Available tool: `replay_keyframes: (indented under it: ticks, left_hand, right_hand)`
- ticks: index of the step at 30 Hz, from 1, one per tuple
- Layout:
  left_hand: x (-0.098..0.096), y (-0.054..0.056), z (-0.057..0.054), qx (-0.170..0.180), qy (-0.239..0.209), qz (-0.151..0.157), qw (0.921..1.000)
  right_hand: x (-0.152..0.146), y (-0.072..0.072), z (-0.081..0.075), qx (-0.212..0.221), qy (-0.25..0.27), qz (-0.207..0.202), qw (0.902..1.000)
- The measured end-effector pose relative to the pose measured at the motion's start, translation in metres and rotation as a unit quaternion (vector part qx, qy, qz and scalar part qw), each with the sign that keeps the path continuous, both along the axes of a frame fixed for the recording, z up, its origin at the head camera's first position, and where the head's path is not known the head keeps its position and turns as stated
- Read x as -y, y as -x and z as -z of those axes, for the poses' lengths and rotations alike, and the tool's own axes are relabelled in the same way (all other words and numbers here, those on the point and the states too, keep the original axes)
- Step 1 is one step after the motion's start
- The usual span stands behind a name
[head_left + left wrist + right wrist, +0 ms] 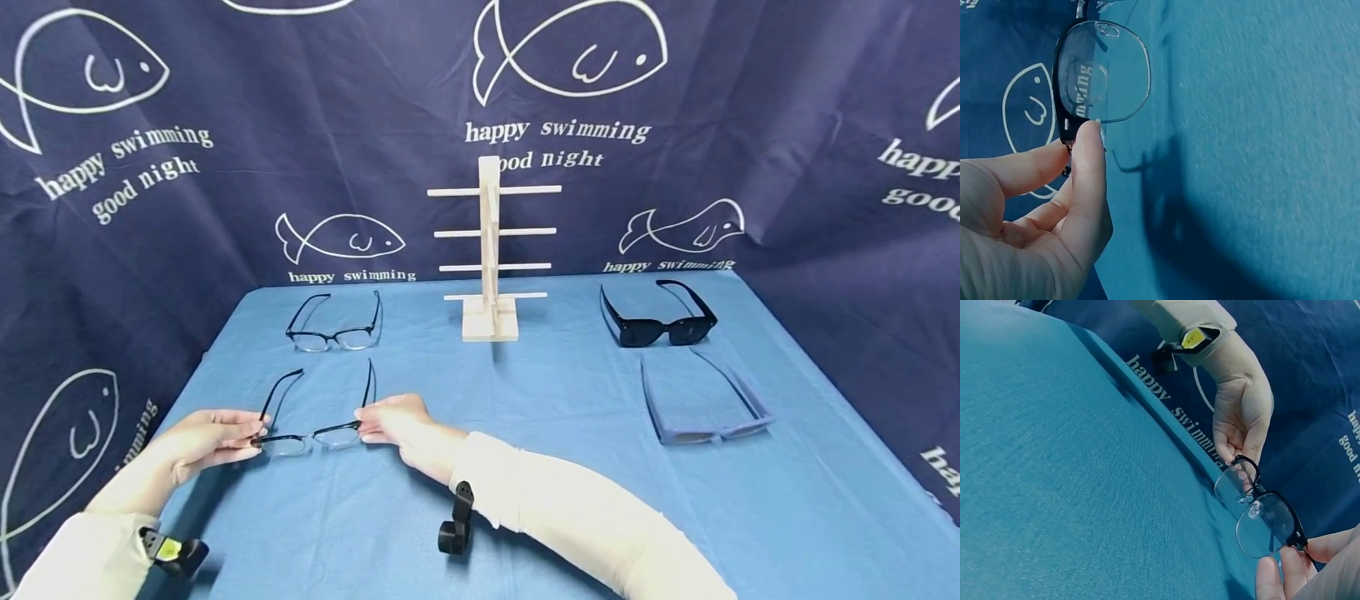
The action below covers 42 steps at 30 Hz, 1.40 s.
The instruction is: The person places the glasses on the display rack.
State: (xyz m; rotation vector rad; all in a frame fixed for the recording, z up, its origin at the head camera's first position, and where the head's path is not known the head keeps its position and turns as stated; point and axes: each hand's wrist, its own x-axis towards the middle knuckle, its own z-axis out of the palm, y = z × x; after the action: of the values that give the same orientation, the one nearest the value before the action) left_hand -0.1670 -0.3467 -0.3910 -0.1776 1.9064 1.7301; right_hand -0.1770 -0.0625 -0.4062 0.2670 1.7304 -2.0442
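Note:
A pair of eyeglasses (335, 434) with dark upper rims and clear lenses is held between both hands at the front left of the table. My left hand (212, 442) pinches its left hinge corner between thumb and fingers. At the opposite corner, my right hand (399, 422) pinches the frame near the hinge. The temples stand unfolded and point away from me. In the left wrist view, one lens (1107, 72) rises above the left thumb, and a shadow falls on the cloth. Both lenses of the glasses (1267, 525) show in the right wrist view.
Behind lie other black-rimmed glasses (330, 339). A wooden rack (489, 250) with several crossbars stands at the back middle. On the right are black sunglasses (667, 330) and blue-grey framed glasses (708, 433). Blue cloth (540, 392) covers the table; a printed dark curtain (337, 117) surrounds it.

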Motion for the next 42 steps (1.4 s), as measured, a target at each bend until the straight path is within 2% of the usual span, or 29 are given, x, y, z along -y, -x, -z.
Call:
replay_keyframes:
  ticks: [10,21,27,36,42]
  left_hand:
    - [-0.003,-0.007,-0.002,-0.003,-0.019,0.016,0.9997]
    - [-0.020,-0.010,-0.004,-0.007,-0.017,0.008,0.9998]
    - [-0.030,-0.012,-0.004,-0.023,-0.036,0.010,0.9990]
    - [-0.031,-0.008,-0.005,-0.066,-0.084,0.018,0.9941]
    - [-0.034,-0.004,-0.007,-0.076,-0.062,0.012,0.9950]
  right_hand:
    - [-0.008,-0.012,-0.007,-0.015,-0.010,0.002,0.9998]
    - [-0.025,-0.012,-0.007,-0.033,-0.030,-0.006,0.9990]
    - [-0.039,-0.013,-0.011,-0.036,-0.027,-0.017,0.9989]
    - [-0.044,-0.008,-0.017,-0.047,-0.002,-0.005,0.9989]
    - [-0.046,-0.005,-0.023,-0.060,-0.002,0.000,0.9982]
